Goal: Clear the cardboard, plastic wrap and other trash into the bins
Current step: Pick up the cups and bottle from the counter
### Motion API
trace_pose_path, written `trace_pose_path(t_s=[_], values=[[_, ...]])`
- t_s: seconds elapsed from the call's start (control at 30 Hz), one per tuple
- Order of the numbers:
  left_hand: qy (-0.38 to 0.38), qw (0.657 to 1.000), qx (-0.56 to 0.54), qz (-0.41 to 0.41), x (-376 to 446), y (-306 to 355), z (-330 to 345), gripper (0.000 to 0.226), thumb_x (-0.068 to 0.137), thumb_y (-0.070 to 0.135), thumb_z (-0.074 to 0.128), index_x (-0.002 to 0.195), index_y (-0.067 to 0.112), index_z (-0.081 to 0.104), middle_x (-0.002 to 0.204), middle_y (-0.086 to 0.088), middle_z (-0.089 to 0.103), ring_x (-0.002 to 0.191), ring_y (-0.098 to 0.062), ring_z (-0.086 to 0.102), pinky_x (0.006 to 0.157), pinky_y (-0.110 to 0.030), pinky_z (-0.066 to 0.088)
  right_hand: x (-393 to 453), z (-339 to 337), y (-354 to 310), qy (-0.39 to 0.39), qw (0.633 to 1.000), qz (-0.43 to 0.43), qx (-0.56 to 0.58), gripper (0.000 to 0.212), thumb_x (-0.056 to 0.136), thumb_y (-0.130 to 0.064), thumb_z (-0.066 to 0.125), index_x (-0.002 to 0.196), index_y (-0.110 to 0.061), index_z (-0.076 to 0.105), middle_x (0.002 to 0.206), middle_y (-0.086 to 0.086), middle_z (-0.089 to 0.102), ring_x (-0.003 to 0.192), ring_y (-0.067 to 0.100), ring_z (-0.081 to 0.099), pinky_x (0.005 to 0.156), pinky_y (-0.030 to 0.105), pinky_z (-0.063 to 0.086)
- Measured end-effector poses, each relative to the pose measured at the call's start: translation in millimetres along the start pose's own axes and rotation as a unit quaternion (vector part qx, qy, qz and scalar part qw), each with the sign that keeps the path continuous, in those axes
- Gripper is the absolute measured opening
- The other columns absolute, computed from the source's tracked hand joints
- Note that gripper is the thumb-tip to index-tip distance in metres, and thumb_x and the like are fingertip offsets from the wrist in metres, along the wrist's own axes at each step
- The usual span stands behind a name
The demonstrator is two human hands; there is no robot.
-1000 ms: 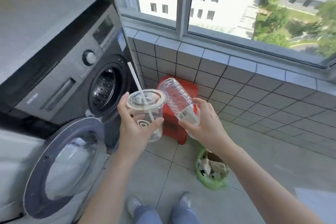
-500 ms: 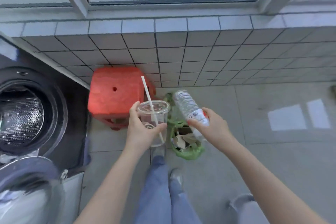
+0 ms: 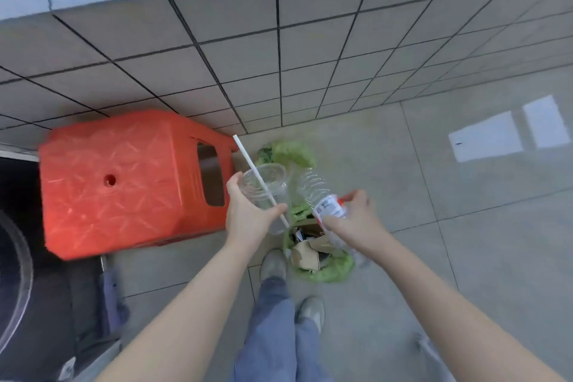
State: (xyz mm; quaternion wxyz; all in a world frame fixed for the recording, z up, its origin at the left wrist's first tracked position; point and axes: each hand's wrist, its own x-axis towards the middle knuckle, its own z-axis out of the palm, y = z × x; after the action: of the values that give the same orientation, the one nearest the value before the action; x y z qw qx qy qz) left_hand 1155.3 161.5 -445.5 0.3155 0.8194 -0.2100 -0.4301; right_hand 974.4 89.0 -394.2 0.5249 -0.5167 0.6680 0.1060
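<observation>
My left hand (image 3: 246, 220) grips a clear plastic cup (image 3: 265, 187) with a lid and a white straw (image 3: 259, 180) sticking out of it. My right hand (image 3: 353, 220) grips an empty clear plastic bottle (image 3: 319, 195) by its white label, tilted with its base pointing away from me. Both are held just above a green bag-lined bin (image 3: 328, 270) on the floor, which holds torn brown cardboard (image 3: 307, 254) and other scraps. A second bit of green bag (image 3: 288, 152) lies beyond the cup, partly hidden by it.
A red plastic stool (image 3: 124, 186) stands left of the bin against the tiled wall (image 3: 279, 56). The washing machine's dark front and open door (image 3: 18, 273) fill the left edge. My feet (image 3: 273, 263) stand right next to the bin on the grey tiled floor (image 3: 465, 226).
The view has tipped further down toward the floor. Both hands, still holding the cup and bottle, now sit closer over the green bin, and the window has left the frame.
</observation>
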Motion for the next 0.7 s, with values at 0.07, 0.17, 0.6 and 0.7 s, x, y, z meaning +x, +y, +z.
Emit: trace_pose_path(t_s=[0.07, 0.17, 0.6, 0.7], values=[[-0.009, 0.999, 0.039, -0.007, 34, -21, 15, 0.108, 0.055, 0.028, 0.091, 0.140, 0.031, 0.024, 0.136, 0.005, 0.049, 0.124, -0.017, 0.048, 0.102, -0.035, 0.040, 35, 14, 3, 0.010, 1.000, -0.007, -0.029, 0.056, 0.080, -0.035, 0.062, 0.126, -0.014, 0.040, 0.125, 0.008, 0.040, 0.104, 0.022, 0.045, 0.084, 0.026, 0.036], [-0.029, 0.994, 0.110, 0.002, 82, -53, 34, 0.100, 0.055, 0.031, 0.090, 0.137, 0.032, 0.034, 0.134, 0.005, 0.053, 0.123, -0.019, 0.050, 0.100, -0.039, 0.044, 86, 33, 9, 0.012, 0.999, -0.010, -0.047, 0.052, 0.082, -0.037, 0.063, 0.125, -0.013, 0.045, 0.123, 0.012, 0.047, 0.102, 0.029, 0.055, 0.074, 0.033, 0.051], [-0.092, 0.969, 0.217, 0.070, 179, -130, 92, 0.084, 0.091, 0.035, 0.059, 0.153, 0.023, 0.004, 0.158, -0.009, 0.014, 0.143, -0.026, 0.021, 0.114, -0.040, 0.022, 220, 89, 12, -0.008, 1.000, -0.009, -0.027, 0.074, 0.070, -0.034, 0.057, 0.140, -0.012, 0.044, 0.133, 0.013, 0.051, 0.110, 0.030, 0.061, 0.092, 0.037, 0.052], [-0.149, 0.934, 0.321, 0.037, 182, -141, 95, 0.085, 0.093, 0.045, 0.050, 0.151, 0.028, -0.009, 0.160, -0.011, -0.001, 0.145, -0.033, 0.012, 0.113, -0.051, 0.021, 233, 91, 15, 0.019, 0.998, -0.023, -0.059, 0.065, 0.080, -0.025, 0.059, 0.141, -0.012, 0.040, 0.135, 0.015, 0.049, 0.122, 0.030, 0.049, 0.097, 0.030, 0.042]])
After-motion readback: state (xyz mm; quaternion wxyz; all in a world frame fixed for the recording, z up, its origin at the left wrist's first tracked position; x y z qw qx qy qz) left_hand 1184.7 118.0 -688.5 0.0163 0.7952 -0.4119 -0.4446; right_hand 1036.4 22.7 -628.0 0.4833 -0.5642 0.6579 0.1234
